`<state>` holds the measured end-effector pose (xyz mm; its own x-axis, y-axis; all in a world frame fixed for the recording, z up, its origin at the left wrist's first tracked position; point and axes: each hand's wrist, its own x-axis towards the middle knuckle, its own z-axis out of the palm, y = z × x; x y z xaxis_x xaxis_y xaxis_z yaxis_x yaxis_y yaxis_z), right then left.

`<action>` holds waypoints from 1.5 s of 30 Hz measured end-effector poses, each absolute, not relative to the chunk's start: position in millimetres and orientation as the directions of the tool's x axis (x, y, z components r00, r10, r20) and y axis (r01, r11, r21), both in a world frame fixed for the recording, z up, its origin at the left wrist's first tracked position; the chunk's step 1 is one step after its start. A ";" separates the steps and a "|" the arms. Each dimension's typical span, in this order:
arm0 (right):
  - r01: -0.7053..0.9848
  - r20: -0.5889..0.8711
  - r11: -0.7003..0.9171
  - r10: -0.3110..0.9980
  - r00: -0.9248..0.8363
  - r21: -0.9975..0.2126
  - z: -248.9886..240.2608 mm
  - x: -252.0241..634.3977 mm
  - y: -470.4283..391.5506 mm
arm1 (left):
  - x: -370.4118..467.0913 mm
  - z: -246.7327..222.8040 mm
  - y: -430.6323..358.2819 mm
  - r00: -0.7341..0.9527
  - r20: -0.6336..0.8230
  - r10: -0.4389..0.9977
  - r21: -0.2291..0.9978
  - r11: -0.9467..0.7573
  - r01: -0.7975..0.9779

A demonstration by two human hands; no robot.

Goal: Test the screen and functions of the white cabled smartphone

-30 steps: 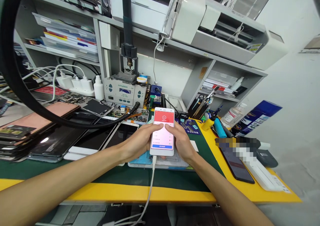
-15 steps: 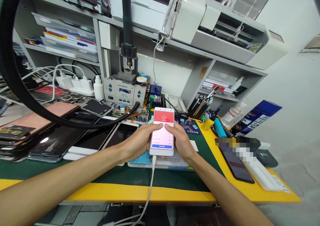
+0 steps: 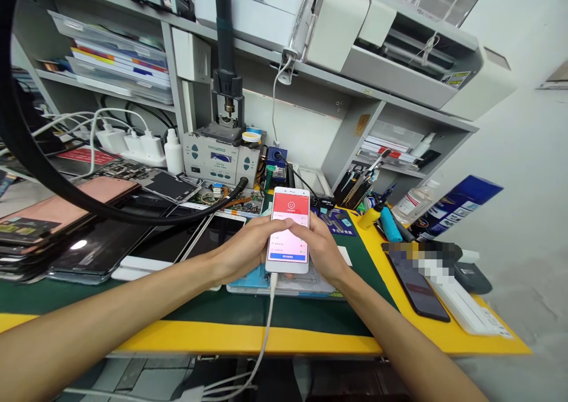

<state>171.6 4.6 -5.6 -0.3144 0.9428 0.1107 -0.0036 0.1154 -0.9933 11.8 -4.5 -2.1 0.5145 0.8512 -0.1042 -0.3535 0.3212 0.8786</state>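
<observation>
A white smartphone [image 3: 288,263] is held upright between my two hands, screen toward me. Its lit screen has a red band with a sad-face icon, a list of lines below and a blue bar at the bottom. My left hand [image 3: 248,242] grips the left edge, and my right hand [image 3: 323,248] grips the right edge. Both thumbs lie over the screen, their tips close together near its middle. From the phone's bottom end a white cable [image 3: 270,319] hangs down past the table edge. The fingers behind the phone are mostly hidden.
Stacked phones and screens [image 3: 106,230] lie at left under a black hose [image 3: 133,218]. A soldering or hot-air station [image 3: 217,156] stands behind. Right of me are a dark phone [image 3: 417,289], a yellow bottle [image 3: 369,217] and a clear bottle [image 3: 412,203].
My thumbs have come closer together, the right one moving left and slightly down over the screen. The camera view has shifted slightly; the phone stays in both hands.
</observation>
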 end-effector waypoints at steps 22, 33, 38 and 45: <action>0.029 0.120 0.133 0.951 -0.286 -0.991 -7.3 172.2 4.0 | 13.4 -3.3 -3.8 0.496 -0.095 0.863 0.861 0.322 -0.395; 0.025 0.106 0.119 0.945 -0.308 -0.993 -9.1 173.4 5.6 | 12.2 -2.7 -2.8 0.526 -0.086 0.846 0.859 0.330 -0.390; -0.015 0.092 0.092 0.947 -0.307 -0.996 -9.6 172.5 4.6 | 11.5 -3.2 -3.7 0.528 -0.075 0.846 0.866 0.318 -0.386; -0.104 0.102 0.075 0.951 -0.293 -0.992 -13.8 173.8 8.1 | 13.1 -7.5 -0.6 0.523 -0.051 0.851 0.855 0.307 -0.417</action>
